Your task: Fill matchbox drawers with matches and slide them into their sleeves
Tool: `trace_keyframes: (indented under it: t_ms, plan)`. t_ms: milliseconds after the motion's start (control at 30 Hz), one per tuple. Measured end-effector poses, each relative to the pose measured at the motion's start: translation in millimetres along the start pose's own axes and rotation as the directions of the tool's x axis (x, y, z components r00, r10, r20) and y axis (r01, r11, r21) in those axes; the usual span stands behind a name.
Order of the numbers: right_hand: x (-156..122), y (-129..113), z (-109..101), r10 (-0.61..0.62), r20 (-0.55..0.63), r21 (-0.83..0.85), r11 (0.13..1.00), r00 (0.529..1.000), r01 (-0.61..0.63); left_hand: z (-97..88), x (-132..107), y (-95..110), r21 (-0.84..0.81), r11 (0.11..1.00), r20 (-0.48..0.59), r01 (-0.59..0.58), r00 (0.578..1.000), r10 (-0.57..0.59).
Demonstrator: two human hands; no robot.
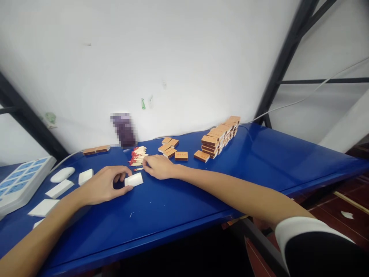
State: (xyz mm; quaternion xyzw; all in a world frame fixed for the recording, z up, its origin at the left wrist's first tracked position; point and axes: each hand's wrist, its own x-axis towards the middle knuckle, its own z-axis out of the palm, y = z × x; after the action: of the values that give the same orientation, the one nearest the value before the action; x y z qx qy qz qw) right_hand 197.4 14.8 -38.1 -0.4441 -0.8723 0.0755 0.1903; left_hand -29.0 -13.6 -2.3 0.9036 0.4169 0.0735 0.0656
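Observation:
My left hand (111,182) grips the left end of a small white matchbox tray (134,179) between thumb and fingers, low over the blue table. Just to the right and a little behind it, my right hand (157,166) has its fingertips closed at the edge of a heap of red-tipped matches (138,156). One match lies under those fingertips, but whether they pinch it I cannot make out. Several loose orange matchboxes (170,152) lie behind my right hand.
A stack of matchboxes (219,134) stands at the back right by the wall. More white trays (60,189), a white mouse-shaped object (62,175) and a white case with blue compartments (24,181) lie left. The blue table's (161,219) front edge runs close to me.

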Motion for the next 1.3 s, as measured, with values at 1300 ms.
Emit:
trace_keyframes:
  t_ms: [1300]
  plan:
    - [-9.4, -4.8, -0.2, -0.127, -0.008, -0.124, 0.984, 0.992, 0.125, -3.7, -6.6, 6.8, 0.03, 0.999, -0.039, -0.039, 0.998, 0.04]
